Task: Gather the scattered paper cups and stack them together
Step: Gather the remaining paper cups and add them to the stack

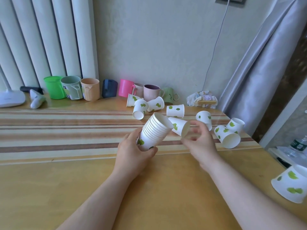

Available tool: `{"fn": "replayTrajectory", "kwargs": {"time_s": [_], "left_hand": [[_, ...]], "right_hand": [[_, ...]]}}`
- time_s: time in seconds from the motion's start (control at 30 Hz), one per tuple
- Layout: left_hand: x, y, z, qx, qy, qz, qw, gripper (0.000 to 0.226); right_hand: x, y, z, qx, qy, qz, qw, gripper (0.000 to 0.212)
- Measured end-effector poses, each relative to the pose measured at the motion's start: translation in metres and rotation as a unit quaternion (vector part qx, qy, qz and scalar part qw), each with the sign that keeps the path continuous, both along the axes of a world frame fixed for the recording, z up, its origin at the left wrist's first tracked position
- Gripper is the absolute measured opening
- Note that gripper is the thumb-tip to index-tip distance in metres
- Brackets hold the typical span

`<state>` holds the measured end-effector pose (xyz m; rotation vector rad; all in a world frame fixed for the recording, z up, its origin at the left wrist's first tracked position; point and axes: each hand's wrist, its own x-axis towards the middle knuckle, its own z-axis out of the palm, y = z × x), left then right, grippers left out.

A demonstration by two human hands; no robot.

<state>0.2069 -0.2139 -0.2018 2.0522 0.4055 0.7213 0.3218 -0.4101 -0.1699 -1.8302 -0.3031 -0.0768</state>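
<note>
Clearly the paper cups are all one kind: small, white, with rolled rims and scattered green leaf prints. A stack of nested cups (153,132) tilts up and to the right above the striped cloth (66,130), its many rims packed in a tight ladder and its open mouth facing away from the camera.

The left hand (132,152) is wrapped around the bottom of that stack, thumb on the near side, fingers closed behind it. The right hand (198,141) holds a single cup (180,128) lying sideways, its narrow base pointing toward the mouth of the stack and just beside it. The fingers of that hand are blurred, so the exact hold is hard to read; they seem curled loosely around the cup's wide rim.

Loose cups lie on their sides farther back: a cluster of three (142,105), one alone (175,110), one behind the right hand (204,117) partly hidden by the fingers, and two touching at the right (228,135). Another cup (292,185) sits upside down at the table's right edge, cut by the frame.

Along the wall stands a row of coloured mugs (89,89), some partly hidden behind the cups.
</note>
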Motion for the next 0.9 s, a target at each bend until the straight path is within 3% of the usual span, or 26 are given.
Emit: {"fn": "replayTrajectory", "kwargs": {"time_s": [0.1,0.17,0.27,0.4,0.53,0.63,0.7,0.77,0.83,0.9], "left_hand": [[0.002,-0.002,-0.002,-0.005,-0.001,0.006,1.0,0.07],[0.003,-0.003,-0.004,-0.001,0.003,0.006,1.0,0.072],[0.004,-0.003,-0.008,-0.006,0.0,0.002,1.0,0.066],[0.006,-0.002,-0.008,-0.008,-0.014,0.002,1.0,0.065],[0.006,0.003,-0.006,-0.011,-0.023,0.038,0.999,0.068],[0.006,0.008,-0.008,-0.01,-0.019,0.056,0.998,0.069],[0.003,0.01,-0.008,-0.012,-0.014,0.06,0.998,0.071],[0.003,0.01,-0.008,-0.009,-0.011,0.057,0.998,0.073],[0.003,0.009,-0.007,0.001,-0.005,0.054,0.999,0.074],[0.002,0.007,-0.004,0.003,-0.003,0.049,0.999,0.075]], "right_hand": [[0.034,0.01,-0.009,-0.139,-0.047,-0.046,0.988,0.09],[0.052,0.018,-0.017,-0.217,-0.032,-0.052,0.974,0.105],[0.068,0.029,-0.033,-0.242,-0.048,-0.043,0.968,0.09],[0.069,0.031,-0.036,-0.2,-0.06,-0.052,0.977,0.067],[0.061,0.019,-0.029,-0.053,-0.057,-0.034,0.996,0.061],[0.055,0.015,-0.025,0.089,0.031,-0.014,0.995,0.069],[0.051,0.019,-0.017,0.242,0.114,0.022,0.963,0.068],[0.048,0.022,-0.007,0.373,0.169,0.082,0.909,0.05],[0.042,0.024,-0.001,0.413,0.176,0.141,0.882,0.04],[0.036,0.026,0.004,0.412,0.17,0.189,0.875,0.047]]}}
